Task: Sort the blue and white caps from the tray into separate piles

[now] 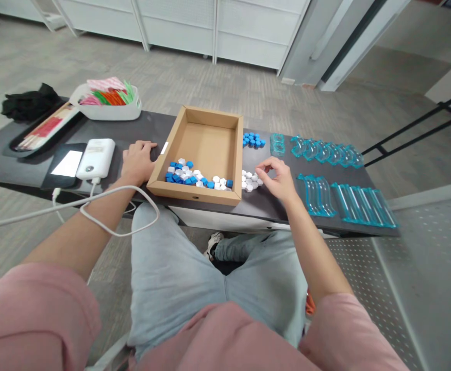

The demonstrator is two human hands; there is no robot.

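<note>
A shallow cardboard box (205, 131) lies on the dark table, with blue and white hexagonal pieces (188, 175) heaped along its near side. Resting on the table by the box's left wall, my left hand (137, 159) is open and holds nothing. My right hand (278, 179) is at the right edge of a pile of white hexagonal pieces (249, 181), to the right of the box. Its thumb and forefinger are pinched together; whatever is between their tips is too small to make out. Farther back is a group of blue hexagonal pieces (253, 139).
Clear teal plastic parts lie to the right: a small one (277, 144), a wavy row (326, 152), curved pieces (317, 196) and straight pieces (365, 205). On the left are a power bank (97, 157) with cable, a phone (66, 164), a black tray (20, 149) and a white basket (113, 112).
</note>
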